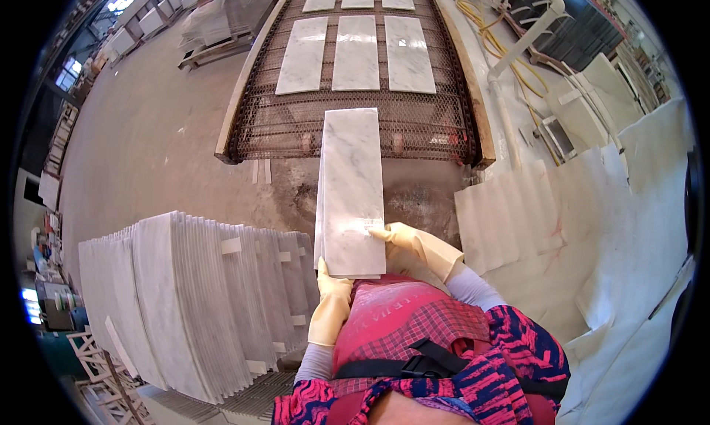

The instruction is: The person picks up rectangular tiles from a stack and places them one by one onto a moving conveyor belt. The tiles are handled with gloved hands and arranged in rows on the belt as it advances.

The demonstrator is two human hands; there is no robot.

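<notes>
A long white marble tile (pixel 353 177) with grey veins lies flat in front of my body, its far end over the near edge of the conveyor. At least one more tile edge shows beneath it, slightly offset to the left. My left hand (pixel 332 298), in a cream rubber glove, grips the near left corner. Along the right edge my right hand (pixel 416 246), gloved alike, holds on with a finger or thumb over the top face. The fingers under the tiles are hidden.
Several marble tiles (pixel 356 54) lie in rows on the wire-mesh conveyor belt (pixel 274 122) ahead. A tall stack of upright tiles (pixel 200 299) stands at my left. White sheeting (pixel 518 210) covers the right side. A yellow hose (pixel 510 62) and a wrapped pallet (pixel 229 22) are farther off.
</notes>
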